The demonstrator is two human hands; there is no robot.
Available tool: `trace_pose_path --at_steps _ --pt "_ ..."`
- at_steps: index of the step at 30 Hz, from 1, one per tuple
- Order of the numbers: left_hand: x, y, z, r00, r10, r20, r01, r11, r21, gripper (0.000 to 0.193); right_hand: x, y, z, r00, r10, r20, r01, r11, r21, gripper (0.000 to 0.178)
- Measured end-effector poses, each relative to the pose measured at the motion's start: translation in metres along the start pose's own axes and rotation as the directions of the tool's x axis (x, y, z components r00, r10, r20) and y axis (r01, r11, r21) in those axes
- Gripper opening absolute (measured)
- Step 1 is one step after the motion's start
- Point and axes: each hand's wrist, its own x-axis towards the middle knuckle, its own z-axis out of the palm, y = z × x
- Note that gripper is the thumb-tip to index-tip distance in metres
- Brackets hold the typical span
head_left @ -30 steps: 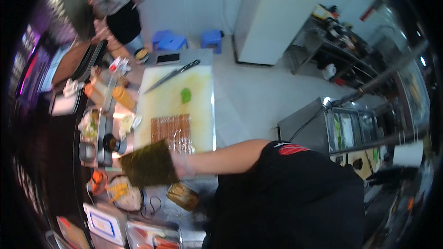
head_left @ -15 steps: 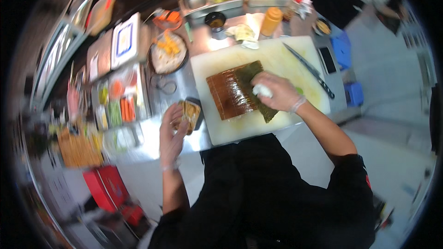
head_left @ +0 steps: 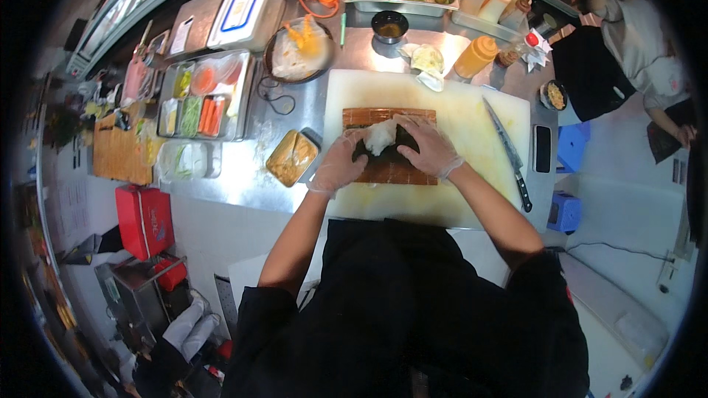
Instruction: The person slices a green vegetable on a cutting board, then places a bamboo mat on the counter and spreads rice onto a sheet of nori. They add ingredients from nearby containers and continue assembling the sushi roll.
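Observation:
A bamboo rolling mat (head_left: 391, 175) lies on a white cutting board (head_left: 461, 195). On it rests a dark nori sheet (head_left: 385, 161) with a clump of white rice (head_left: 380, 137) on its far middle part. Both hands wear clear plastic gloves. My left hand (head_left: 341, 163) holds the sheet's left side, thumb on the near part. Opposite, my right hand (head_left: 433, 151) holds the right side, its fingers near the far edge beside the rice. The hands cover both side edges of the sheet.
A knife (head_left: 509, 151) and a phone (head_left: 542, 149) lie at the right. Left of the board are a container of brown food (head_left: 293, 157), a tray of cut vegetables (head_left: 245, 103) and a rice bowl (head_left: 324, 48). Sauce bottles (head_left: 476, 57) stand behind. Another person (head_left: 640, 51) is at the far right.
My left hand has come from beside the brown food container to the nori. The sheet now lies centred and squarer on the mat. The right hand has let the rice go onto it.

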Motion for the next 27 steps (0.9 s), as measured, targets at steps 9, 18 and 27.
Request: trace_pose_path --at_steps 9,18,27 --pt "0.022 0.01 0.034 0.99 0.019 -0.141 -0.035 0.993 -0.113 0.036 -0.004 0.016 0.033 0.967 0.243 -0.071 -0.223 0.949 0.222 0.043" --pt "0.018 -0.012 0.058 0.996 0.015 -0.091 -0.039 0.963 -0.266 0.038 0.003 0.009 0.043 0.976 0.148 -0.161 -0.113 0.971 0.212 0.04" --pt "0.012 -0.012 0.066 0.984 -0.114 -0.134 0.092 0.982 -0.163 0.029 -0.002 0.017 0.068 0.948 0.113 -0.296 -0.077 0.988 0.131 0.024"
